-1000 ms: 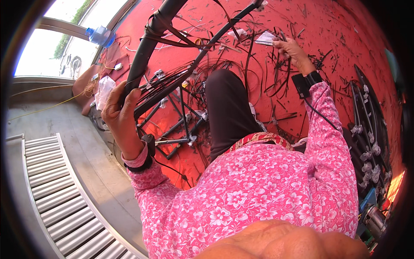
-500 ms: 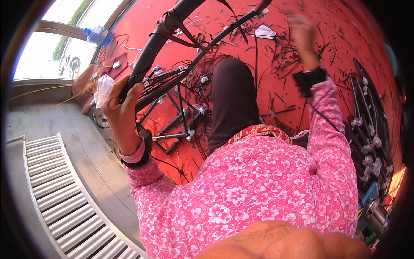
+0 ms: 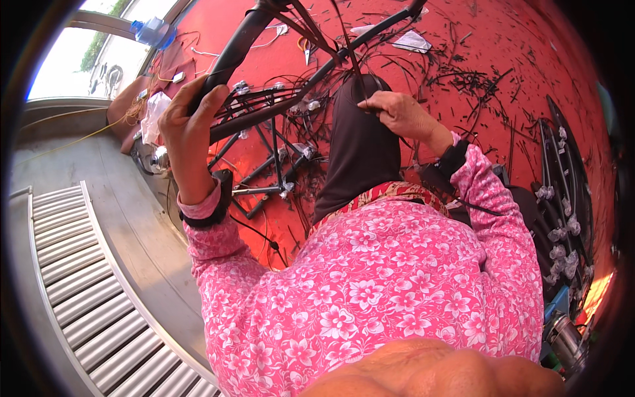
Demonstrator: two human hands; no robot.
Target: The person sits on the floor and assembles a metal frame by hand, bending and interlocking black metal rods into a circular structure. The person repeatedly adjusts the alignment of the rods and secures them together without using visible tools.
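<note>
While the left hand wraps a thick black tube of a bicycle frame, fingers clamped round it with thumb hooked over the top, the right hand sits lower right, fingertips pinched together on thin black cables that run up past the frame. Progress, judging by the mess: many cut cable scraps litter the red floor, so a good deal of trimming looks done; loose cables hanging round the frame suggest routing is unfinished. Frame tube lies inside the left grip, slanting up right; the cable strand comes out between the right thumb and forefinger, touching both. Roller conveyor lower left, plastic bottle upper left.
</note>
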